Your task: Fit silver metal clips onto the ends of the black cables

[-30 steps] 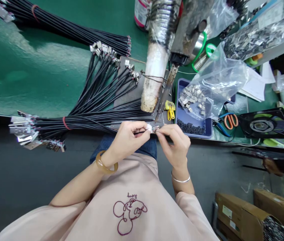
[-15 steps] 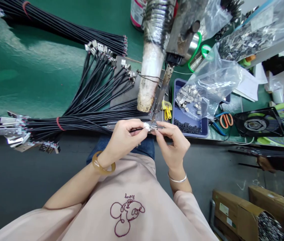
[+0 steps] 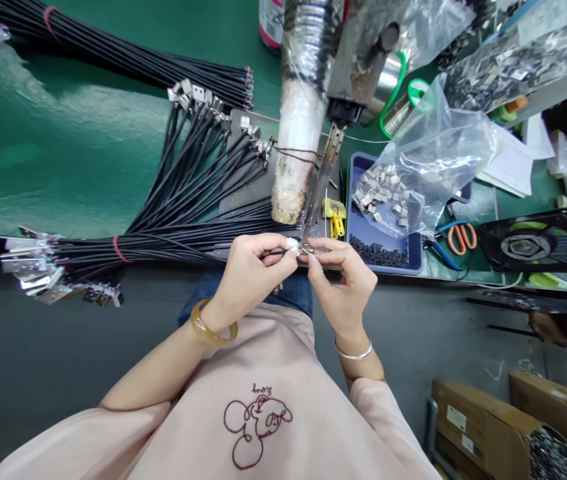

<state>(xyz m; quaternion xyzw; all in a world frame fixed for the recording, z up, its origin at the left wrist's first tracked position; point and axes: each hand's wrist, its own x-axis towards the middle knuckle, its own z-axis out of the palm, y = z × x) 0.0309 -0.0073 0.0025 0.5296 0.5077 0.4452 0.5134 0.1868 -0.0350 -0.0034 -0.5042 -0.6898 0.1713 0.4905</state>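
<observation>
My left hand (image 3: 253,270), with a white cover on one fingertip, is closed in a pinch on the end of a black cable (image 3: 274,253). Facing it, my right hand (image 3: 342,277) pinches a small metal connector (image 3: 307,248), partly hidden by the fingers. The hot end of a mounted soldering iron (image 3: 319,183) comes down to the connector between both hands; I cannot tell whether it touches. Beside my left hand lies a bundle of black cables (image 3: 163,248) with a red band and metal plugs at its far end.
Left of the iron hangs a wrapped duct (image 3: 297,147). More cables (image 3: 173,160) fan out behind. A blue tray (image 3: 416,260) holds metal shells (image 3: 383,190) and small black parts. Nearby are a yellow cutter (image 3: 335,223), orange-handled pliers (image 3: 461,237), solder spools (image 3: 401,117) and a fan (image 3: 528,247).
The view has shifted slightly. Both hands remain pinched together beneath the iron, and the connector now sits closer to the iron's lower end, with small finger movements.
</observation>
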